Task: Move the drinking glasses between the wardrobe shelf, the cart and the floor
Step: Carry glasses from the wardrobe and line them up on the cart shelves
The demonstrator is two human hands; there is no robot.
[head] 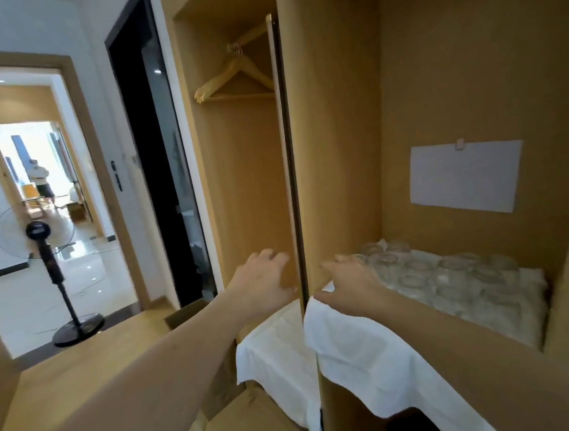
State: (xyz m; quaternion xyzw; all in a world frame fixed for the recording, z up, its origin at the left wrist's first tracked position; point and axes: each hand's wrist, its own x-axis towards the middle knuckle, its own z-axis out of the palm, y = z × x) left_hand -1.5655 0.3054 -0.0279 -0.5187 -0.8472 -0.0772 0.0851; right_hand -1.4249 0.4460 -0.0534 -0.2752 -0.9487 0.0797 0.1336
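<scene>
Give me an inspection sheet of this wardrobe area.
Surface: wardrobe shelf covered by a white cloth that hangs over its front edge.
Job's things: drinking glasses grouped on the cloth toward the back.
Clutter: sheet of paper on the back wall; wooden hangers in the left bay.
Hands: left hand open at the sliding door edge; right hand open at the shelf front, holding nothing.
Cables: thin cord on the floor.
Surroundings: standing fan, open doorway, a distant person.

No legible text from my feed. White sheet (466,178) clipped to wardrobe back panel (470,78) looks blank; faint lines there too blurred for me to read.
</scene>
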